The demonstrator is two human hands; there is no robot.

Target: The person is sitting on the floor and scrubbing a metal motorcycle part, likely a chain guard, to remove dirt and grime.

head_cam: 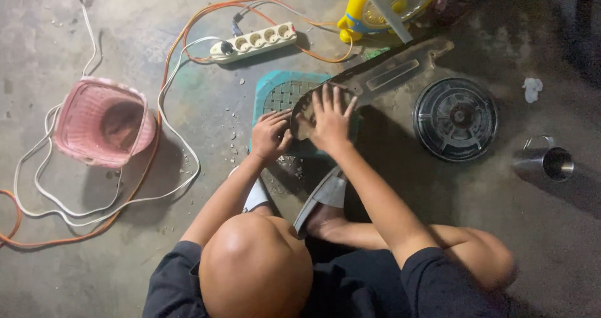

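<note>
Head view: right hand (332, 121) lies flat, fingers spread, on a dark flat plate (375, 80) resting over a teal stool (275, 89). Left hand (270, 135) curls closed at the plate's end, at nine o'clock. Pink basket (103, 123) looks empty; steel cup (548, 161) at three o'clock on the floor (156, 36), inside too dark to tell.

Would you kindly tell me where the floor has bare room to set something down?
Bare floor lies between the pink basket and the teal stool, and below the metal cup. It is crowded around both hands, left and right, and by the power strip.
</note>
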